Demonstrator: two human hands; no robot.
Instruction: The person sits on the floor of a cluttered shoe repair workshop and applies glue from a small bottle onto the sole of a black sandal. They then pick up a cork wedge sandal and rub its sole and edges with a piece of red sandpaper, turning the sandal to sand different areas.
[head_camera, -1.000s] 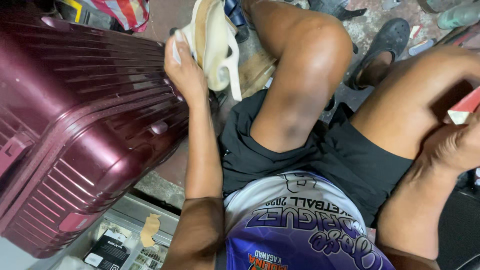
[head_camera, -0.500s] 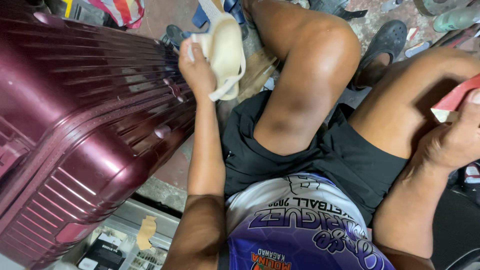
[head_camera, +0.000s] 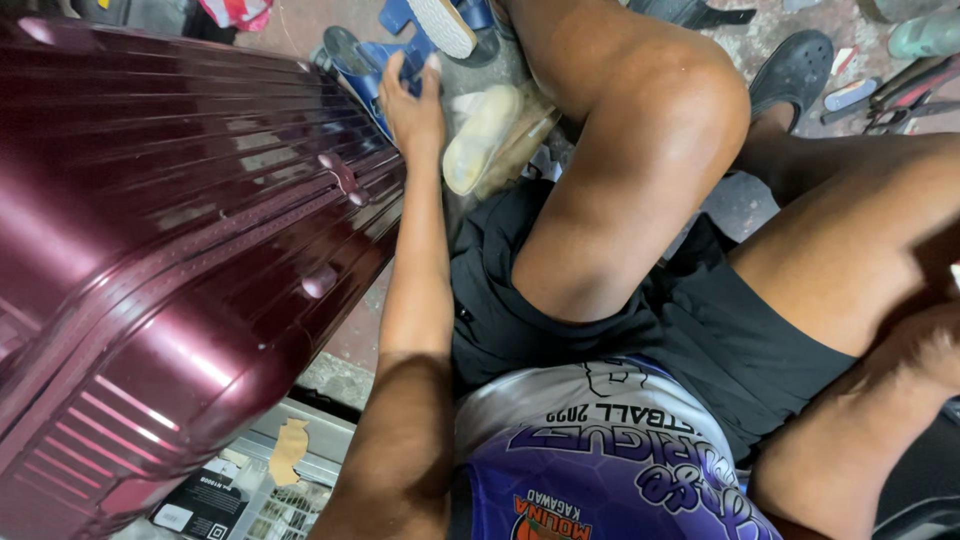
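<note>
Seated person reaching the left hand (head_camera: 412, 108) forward to a blue sandal (head_camera: 375, 55) beside a maroon suitcase (head_camera: 170, 270).

The left arm stretches out between the suitcase and the raised left knee (head_camera: 650, 130), and the hand's grip is loosely apart, fingertips resting on the blue sandal on the floor; I cannot tell whether it actually holds it. Just right of that hand lies a cream shoe sole (head_camera: 480, 140), propped against the leg. The ribbed hard-shell suitcase lies tilted along the left side of the view. The right hand (head_camera: 935, 350) rests at the right edge by the thigh, blurred, so its grip cannot be made out. A dark clog (head_camera: 795, 70) sits on the floor beyond the knees.
</note>
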